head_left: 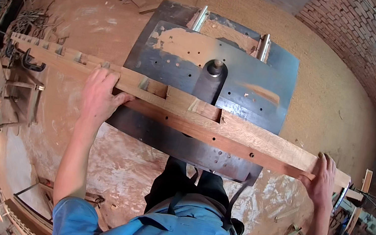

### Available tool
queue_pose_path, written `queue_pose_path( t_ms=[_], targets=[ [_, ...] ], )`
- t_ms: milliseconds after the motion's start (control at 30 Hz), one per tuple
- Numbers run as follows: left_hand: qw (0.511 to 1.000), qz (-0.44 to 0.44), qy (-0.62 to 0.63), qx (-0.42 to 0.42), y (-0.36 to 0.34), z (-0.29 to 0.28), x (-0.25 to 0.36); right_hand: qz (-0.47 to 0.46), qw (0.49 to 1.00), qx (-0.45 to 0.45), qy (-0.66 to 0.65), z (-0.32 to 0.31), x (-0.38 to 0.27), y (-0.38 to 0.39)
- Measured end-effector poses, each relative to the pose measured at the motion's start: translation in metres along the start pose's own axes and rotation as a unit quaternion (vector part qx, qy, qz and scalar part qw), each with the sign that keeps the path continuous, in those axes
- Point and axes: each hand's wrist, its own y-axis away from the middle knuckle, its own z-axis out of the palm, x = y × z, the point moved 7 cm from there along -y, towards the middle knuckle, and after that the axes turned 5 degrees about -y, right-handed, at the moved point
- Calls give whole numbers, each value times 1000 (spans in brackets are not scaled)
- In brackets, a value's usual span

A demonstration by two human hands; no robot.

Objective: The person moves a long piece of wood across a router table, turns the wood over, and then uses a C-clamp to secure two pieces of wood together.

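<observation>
Wooden long notched beam (197, 119) lies across the dark steel machine table (256, 74); left hand (98, 96) and right hand (322, 179) grip it. Slipping near the upright spindle (215, 67) could cause injury.

Dark steel machine table (258, 87) under a long notched timber beam (225, 136).

Head cam looks steeply down, close over machine table (170, 44).

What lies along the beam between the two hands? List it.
Head view: between the left hand and right hand, the beam shows two rectangular notches, small drilled holes, and the metal table's spindle just behind.
</observation>
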Motion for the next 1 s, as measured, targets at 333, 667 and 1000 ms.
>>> queue_pose_path(
  t_ms=[333,667,1000],
  targets=[
    [999,25,-11,20,2,-4,-6,-98,994,49,-29,5,-141,-40],
    [999,11,33,35,1,0,-9,-105,985,134,-41,13,-146,-47],
    [997,53,27,46,2,5,-12,-73,994,79,-32,11,-157,-53]
  ],
)
